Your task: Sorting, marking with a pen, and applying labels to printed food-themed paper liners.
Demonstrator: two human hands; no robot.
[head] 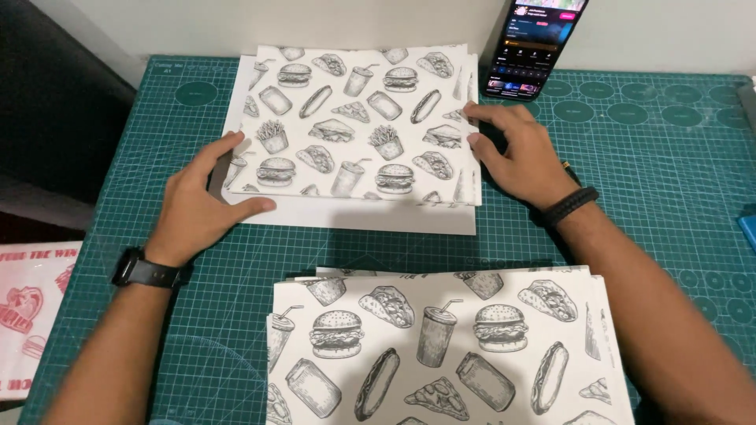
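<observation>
We square the white, food-printed paper sheets (354, 126) on the green cutting mat (669, 181); left hand (201, 206) and right hand (516, 149), fingers spread, press opposite edges evenly

You've got a stack of white sheets printed with grey fast-food doodles (354, 126), lying flat and a bit fanned at the right edge, on a plain white sheet (370, 216).
</observation>
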